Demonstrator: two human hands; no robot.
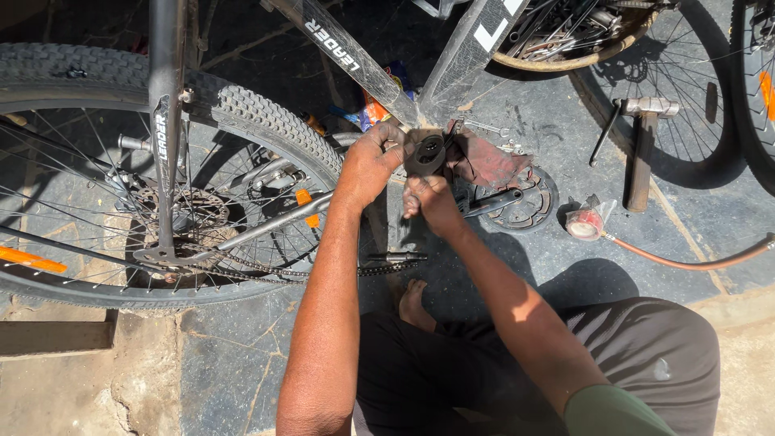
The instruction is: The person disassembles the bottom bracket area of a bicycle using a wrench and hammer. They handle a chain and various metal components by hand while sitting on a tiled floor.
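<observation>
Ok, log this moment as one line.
left hand: grips bottom bracket shell | right hand: under it | hammer: on ground

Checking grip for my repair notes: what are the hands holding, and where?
Left hand grips the bicycle frame at the bottom bracket shell; right hand grips beneath it, its held object hidden.

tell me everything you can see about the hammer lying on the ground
The hammer lies flat on the dark stone paving at the upper right, beside a bicycle wheel. Its grey metal head, dull and worn, points across the top; the brown handle, which looks like wood, runs down toward the person. Sunlight falls on it. A thin dark metal tool lies just left of the head. Neither hand touches it.
</observation>
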